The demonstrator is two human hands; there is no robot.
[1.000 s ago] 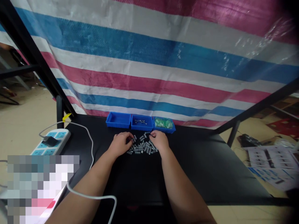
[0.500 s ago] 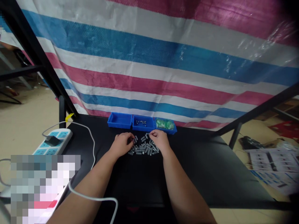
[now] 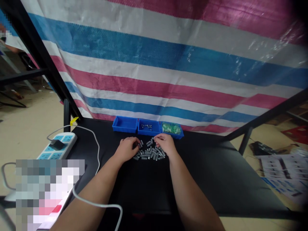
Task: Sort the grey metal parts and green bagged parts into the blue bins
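Grey metal pegs (image 3: 150, 153) sitting in a loose heap on a black counter (image 3: 204, 173)

Both hands are working right at the edge of this heap, which is lying mid-counter, just in front of a row of bins. The left hand (image 3: 126, 149) is curling over with its fingertips (image 3: 137, 141) reaching the heap's upper left side. The right hand (image 3: 166, 144) is coming in at the top right, its fingertips (image 3: 155, 138) drawing close together in a small pinch. Can't tell from this view whether either grip is actually holding a peg, though.

Just behind the heap, three blue plastic bins are standing side by side. The middle blue bin (image 3: 148, 127) is holding a few small metal bits, and the right blue bin (image 3: 171, 134) is carrying a clear bag of green parts (image 3: 169, 128). The left blue bin (image 3: 124, 124) is sitting at the end of the row.

Over on the left, a white power strip (image 3: 57, 146) is lying on the counter with a white cable (image 3: 98, 154) trailing past the left arm, and a striped tarp (image 3: 154, 70) is hanging behind everything
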